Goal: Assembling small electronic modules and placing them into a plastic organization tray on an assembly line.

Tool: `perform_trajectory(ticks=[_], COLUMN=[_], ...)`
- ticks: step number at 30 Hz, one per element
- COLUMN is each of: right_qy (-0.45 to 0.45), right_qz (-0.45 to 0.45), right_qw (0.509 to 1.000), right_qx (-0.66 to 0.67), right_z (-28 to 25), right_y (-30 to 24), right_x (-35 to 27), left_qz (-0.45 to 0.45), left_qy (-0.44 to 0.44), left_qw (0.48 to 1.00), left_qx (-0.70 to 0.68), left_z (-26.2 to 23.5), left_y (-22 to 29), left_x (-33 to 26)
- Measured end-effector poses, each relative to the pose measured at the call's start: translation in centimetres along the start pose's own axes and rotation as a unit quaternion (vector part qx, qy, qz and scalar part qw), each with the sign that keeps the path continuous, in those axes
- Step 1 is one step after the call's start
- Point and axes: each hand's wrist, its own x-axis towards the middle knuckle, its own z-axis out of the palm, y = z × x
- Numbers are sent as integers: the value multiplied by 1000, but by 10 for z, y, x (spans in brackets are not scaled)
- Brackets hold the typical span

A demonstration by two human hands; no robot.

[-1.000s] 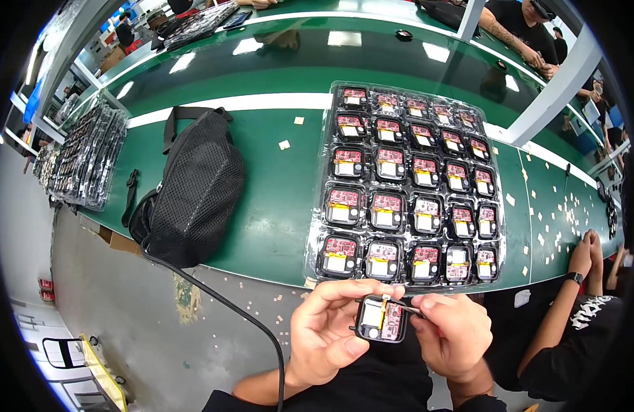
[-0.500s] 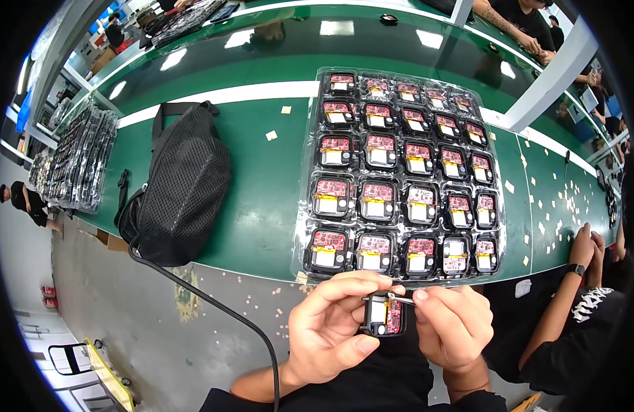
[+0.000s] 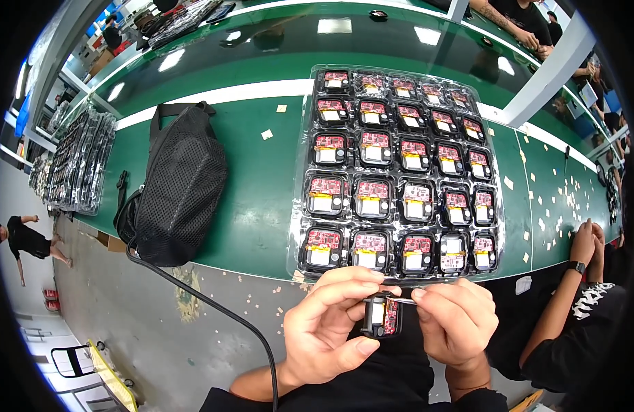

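My left hand grips a small black device housing by its edges, thumb below and fingers above. A red circuit board and a pale rectangular part show in its open face. In my right hand, thumb and fingers are pinched on metal tweezers. The tweezer tips reach the housing's upper edge; whether they hold anything is too small to tell. Just beyond both hands lies a clear plastic tray with rows of similar black housings, each showing a red board, a white part and yellow tape.
Left of the tray, a black mesh bag lies on the green workbench. A black cable runs down past my left arm. Stacked trays stand far left. A co-worker's hands are at the right, near scattered small pale pieces.
The housing has turned slightly in my left hand, and the tweezers lie flatter across its upper edge. In the left background, a person has moved. A dark piece has shifted on the far belt.
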Motion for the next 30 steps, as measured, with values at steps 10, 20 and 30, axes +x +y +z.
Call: perform_trajectory(ticks=[10,20,30], right_qy=[-2,11,47], right_qz=[10,-17,-5], right_qw=[1000,1000,998], right_qx=[16,-23,-29], right_z=[2,10,-7], right_y=[2,-2,-2], right_x=[-2,-10,-1], left_qz=[13,16,6], left_qy=[-83,-56,-10], left_qw=[995,997,1000], left_qx=[-60,-50,6], left_z=[-12,-7,-6], left_y=[-6,-1,16], left_x=[2,-1,8])
